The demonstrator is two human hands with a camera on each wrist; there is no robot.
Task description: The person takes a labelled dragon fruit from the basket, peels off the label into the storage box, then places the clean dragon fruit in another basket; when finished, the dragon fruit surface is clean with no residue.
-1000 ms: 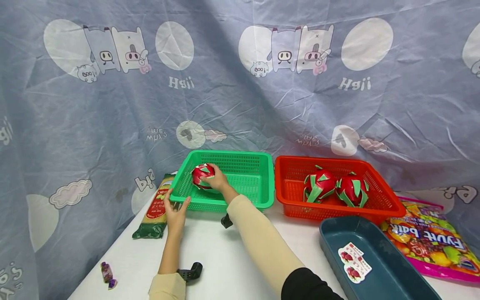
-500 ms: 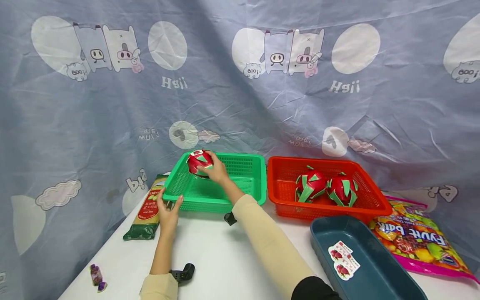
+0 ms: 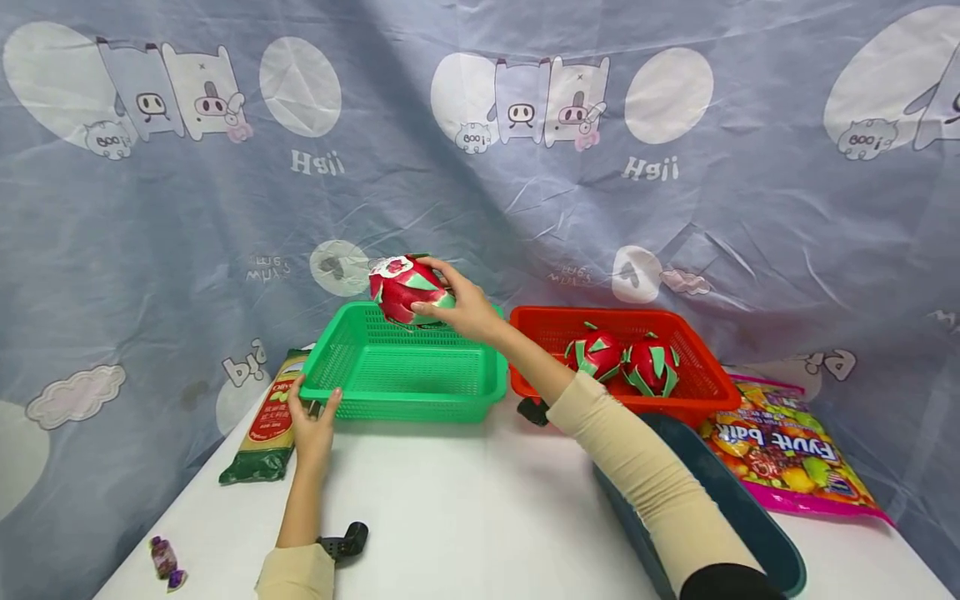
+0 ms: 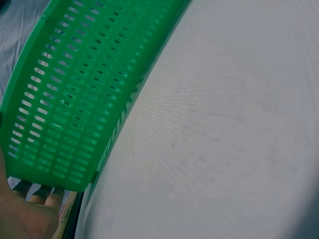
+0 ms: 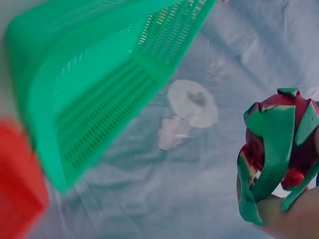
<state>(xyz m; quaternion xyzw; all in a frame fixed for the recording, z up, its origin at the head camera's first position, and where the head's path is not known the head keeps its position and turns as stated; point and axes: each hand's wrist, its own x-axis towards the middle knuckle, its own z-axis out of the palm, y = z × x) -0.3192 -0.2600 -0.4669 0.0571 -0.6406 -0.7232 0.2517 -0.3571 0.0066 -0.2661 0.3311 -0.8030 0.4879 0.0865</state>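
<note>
A red dragon fruit with green scales and a white sticker (image 3: 402,293) is in my right hand (image 3: 471,310), raised over the back of the green basket (image 3: 420,408). Thumb and fingers grip it from its right side; the right wrist view shows its scaly end (image 5: 276,134). My left hand (image 3: 311,433) holds the basket's front left corner, thumb and fingers spread around it. In the left wrist view, the fingers (image 4: 54,198) reach around the basket's end wall. Two more dragon fruits (image 3: 596,354) lie side by side in the red basket (image 3: 696,358).
Left of the green basket lies a green and red packet (image 3: 266,429). A small purple-wrapped candy (image 3: 162,558) sits at the table's left edge. My right sleeve crosses over a dark blue tray (image 3: 783,550). A colourful fruit-print bag (image 3: 787,454) lies at right; a curtain hangs behind.
My right hand has lifted the dragon fruit up out of the green basket and slightly right. My left hand stays at the basket's corner. The head view has shifted right.
</note>
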